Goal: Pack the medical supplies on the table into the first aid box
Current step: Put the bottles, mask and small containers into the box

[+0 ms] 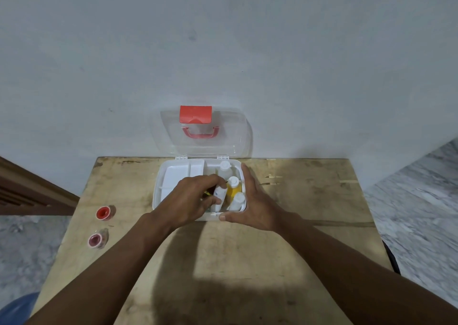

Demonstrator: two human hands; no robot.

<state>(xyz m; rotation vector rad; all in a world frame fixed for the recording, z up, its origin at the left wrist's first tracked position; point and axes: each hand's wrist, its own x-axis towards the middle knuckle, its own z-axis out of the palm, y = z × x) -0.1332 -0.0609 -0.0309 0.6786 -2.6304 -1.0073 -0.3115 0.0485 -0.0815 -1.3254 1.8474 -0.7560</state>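
The white first aid box [168, 175] stands open at the table's far edge, its clear lid [238, 136] with red latch and handle leaning on the wall. Inside on the right stand a clear bottle [225, 169], a yellow bottle [233, 187] and a white bottle [238, 200]. My left hand [192, 199] is inside the box, closed around a white bottle with a blue label [220, 194] and something dark beneath it. My right hand [252, 200] presses flat against the box's right wall and front corner. Two tape rolls, red [103, 212] and dark red [95, 240], lie on the table's left.
The worn wooden table [223, 262] reaches to the grey wall. A white tray insert fills the box's left half. A brown wooden frame [32, 190] is at the left and a blue object [14, 309] at the lower left.
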